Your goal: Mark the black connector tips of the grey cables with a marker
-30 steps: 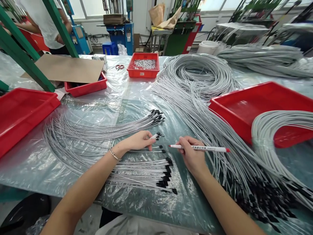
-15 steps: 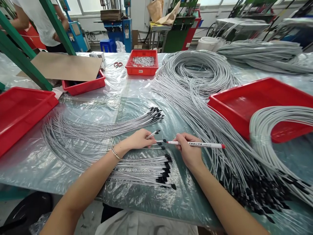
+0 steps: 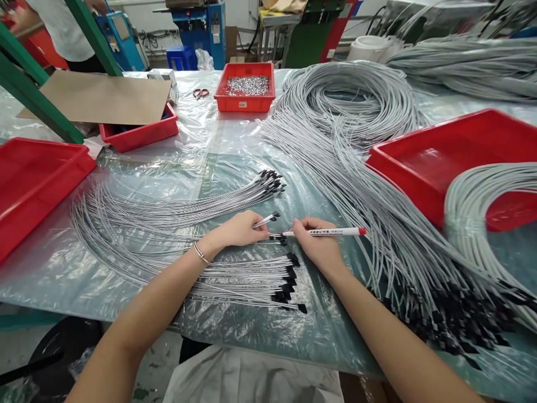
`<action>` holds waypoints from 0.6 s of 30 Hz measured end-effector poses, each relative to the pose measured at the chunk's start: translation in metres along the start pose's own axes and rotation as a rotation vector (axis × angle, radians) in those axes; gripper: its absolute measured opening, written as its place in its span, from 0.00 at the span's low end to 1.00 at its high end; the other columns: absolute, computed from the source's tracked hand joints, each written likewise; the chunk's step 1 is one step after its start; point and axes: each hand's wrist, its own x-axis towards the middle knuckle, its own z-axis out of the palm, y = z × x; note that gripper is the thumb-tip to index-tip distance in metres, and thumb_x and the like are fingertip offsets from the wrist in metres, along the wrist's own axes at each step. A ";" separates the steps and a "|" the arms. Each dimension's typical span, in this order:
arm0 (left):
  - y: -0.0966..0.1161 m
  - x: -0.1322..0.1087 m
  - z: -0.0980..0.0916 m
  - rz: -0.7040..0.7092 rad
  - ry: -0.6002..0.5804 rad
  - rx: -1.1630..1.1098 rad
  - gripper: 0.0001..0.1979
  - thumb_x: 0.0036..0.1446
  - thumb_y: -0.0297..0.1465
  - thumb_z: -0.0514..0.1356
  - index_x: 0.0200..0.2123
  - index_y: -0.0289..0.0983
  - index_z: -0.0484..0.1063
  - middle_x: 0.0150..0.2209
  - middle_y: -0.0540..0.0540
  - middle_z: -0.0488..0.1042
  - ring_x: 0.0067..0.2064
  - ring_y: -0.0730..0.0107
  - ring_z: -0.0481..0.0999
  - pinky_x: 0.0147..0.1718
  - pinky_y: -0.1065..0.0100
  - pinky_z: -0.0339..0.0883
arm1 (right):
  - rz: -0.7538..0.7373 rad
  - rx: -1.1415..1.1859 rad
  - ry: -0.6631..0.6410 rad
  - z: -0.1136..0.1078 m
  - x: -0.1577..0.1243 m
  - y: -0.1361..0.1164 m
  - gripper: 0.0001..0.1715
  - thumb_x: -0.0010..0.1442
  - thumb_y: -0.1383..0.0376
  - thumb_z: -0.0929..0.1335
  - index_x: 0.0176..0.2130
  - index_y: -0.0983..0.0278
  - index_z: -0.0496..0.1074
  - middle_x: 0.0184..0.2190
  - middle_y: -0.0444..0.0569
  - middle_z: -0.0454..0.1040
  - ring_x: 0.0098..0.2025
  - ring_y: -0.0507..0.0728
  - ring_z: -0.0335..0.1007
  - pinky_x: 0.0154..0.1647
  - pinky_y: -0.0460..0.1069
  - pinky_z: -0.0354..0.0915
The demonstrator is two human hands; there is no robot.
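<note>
My left hand [image 3: 245, 228] is closed around a few thin grey cables [image 3: 265, 220], whose black ends stick out past the fingers. My right hand [image 3: 316, 242] grips a white marker pen [image 3: 335, 231] with a red end. The pen's tip points left and meets the cable ends beside my left fingertips; whether it touches them I cannot tell. Above my left hand lies a fanned bundle of cables [image 3: 210, 208] with black ends. Below it, another row of cables [image 3: 247, 274] lies flat, its black connectors [image 3: 289, 277] lined up toward the right.
A thick heap of grey cables [image 3: 361, 190] runs down the right side, with a coil [image 3: 348, 101] behind. Red trays stand at the right [image 3: 444, 145] and left [image 3: 37, 173]. A red bin [image 3: 243, 102] holds small metal parts. Scissors [image 3: 200, 93] lie nearby. A person [image 3: 71, 33] stands at the back left.
The pen's tip has come closer to the cable ends at my left fingers, my right hand shifting slightly left. My left hand keeps its hold. The whole view has tilted down a little.
</note>
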 end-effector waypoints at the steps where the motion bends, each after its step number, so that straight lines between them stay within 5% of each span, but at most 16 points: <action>1: 0.000 0.000 0.000 0.000 -0.001 0.001 0.16 0.46 0.42 0.52 0.27 0.34 0.68 0.22 0.50 0.66 0.21 0.86 0.57 0.22 0.77 0.51 | -0.005 -0.004 -0.002 0.000 0.000 0.000 0.20 0.54 0.60 0.62 0.18 0.70 0.63 0.15 0.45 0.55 0.20 0.47 0.49 0.21 0.44 0.48; 18: -0.012 0.007 0.001 0.037 0.003 -0.003 0.19 0.47 0.45 0.51 0.26 0.33 0.68 0.21 0.51 0.63 0.21 0.85 0.55 0.21 0.77 0.48 | 0.004 0.061 0.007 0.003 0.005 0.005 0.20 0.54 0.60 0.62 0.17 0.70 0.61 0.15 0.45 0.58 0.20 0.48 0.52 0.22 0.44 0.50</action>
